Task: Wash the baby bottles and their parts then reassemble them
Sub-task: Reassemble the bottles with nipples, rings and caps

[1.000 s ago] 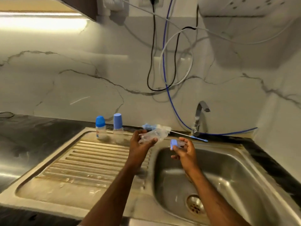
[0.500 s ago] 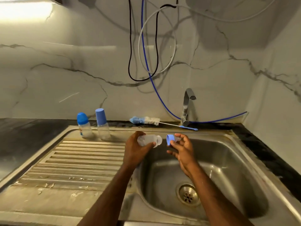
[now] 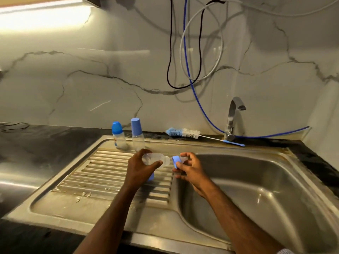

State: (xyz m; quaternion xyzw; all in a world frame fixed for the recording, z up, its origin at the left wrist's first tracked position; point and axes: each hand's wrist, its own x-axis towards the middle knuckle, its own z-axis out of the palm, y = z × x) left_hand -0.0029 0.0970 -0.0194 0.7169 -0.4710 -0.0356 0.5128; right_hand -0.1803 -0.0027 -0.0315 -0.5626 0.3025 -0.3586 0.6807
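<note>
Clear plastic shows in the left hand (image 3: 139, 167): its fingers and thumb are curled round a capless baby bottle (image 3: 156, 159) held on its side above the ribbed draining board (image 3: 102, 173), with the open neck pointing right toward the basin. Just beside that neck, the right hand (image 3: 190, 168) pinches a blue collar ring (image 3: 176, 161) between thumb and forefinger; a pale teat seems to sit in the ring, though the view is too soft there to be sure. The remaining fingers (image 3: 186, 154) of the right hand are loosely curled above the ring. Ring and bottle mouth are very close, and I cannot tell whether they touch. A small blue piece (image 3: 151, 177) peeks out under the left palm, on or just above the board; what it is cannot be made out.

At the back edge of the steel sink (image 3: 275, 198), two more bottles stand upright side by side: one with a rounded blue cap (image 3: 117, 133), one with a taller blue cap (image 3: 137, 133). To their right a bottle brush (image 3: 185, 132) lies on the dark desk (image 3: 36, 143), its thin wire handle reaching to the base of the tap (image 3: 233, 116). Black, grey and blue cables (image 3: 185, 52) hang down the marble wall behind.
</note>
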